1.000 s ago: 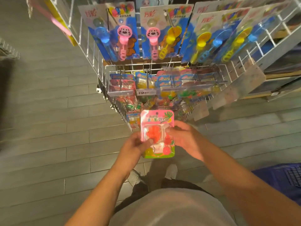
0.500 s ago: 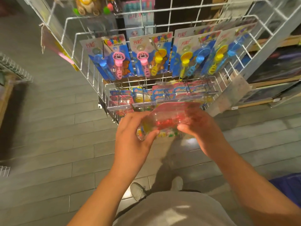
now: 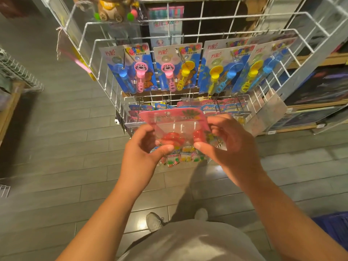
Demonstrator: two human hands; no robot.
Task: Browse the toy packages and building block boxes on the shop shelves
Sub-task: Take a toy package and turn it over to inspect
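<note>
The white wire display rack (image 3: pixel 188 36) fills the upper half of the frame, with blue-carded bubble wand packs (image 3: pixel 130 68) hanging in a row across its middle tier and a lower row of small carded toys (image 3: pixel 222 107) on hooks just beneath. At centre frame the pink blister pack (image 3: pixel 176 127) is tipped nearly flat, its hang-hole edge pointing toward the lower hooks.

The risk, as I judge it, is at that hook: the card could miss it and knock neighbouring packs loose, or slide out of a light pinch and drop to the tiled floor (image 3: pixel 56 129).

The left hand (image 3: pixel 143 149) is half curled, thumb pressed on the clear bubble's near edge. The right hand (image 3: pixel 226 146) mirrors it, thumb on the front, fingers on the far side. Both are clamped on the pack, set apart by its width.
</note>
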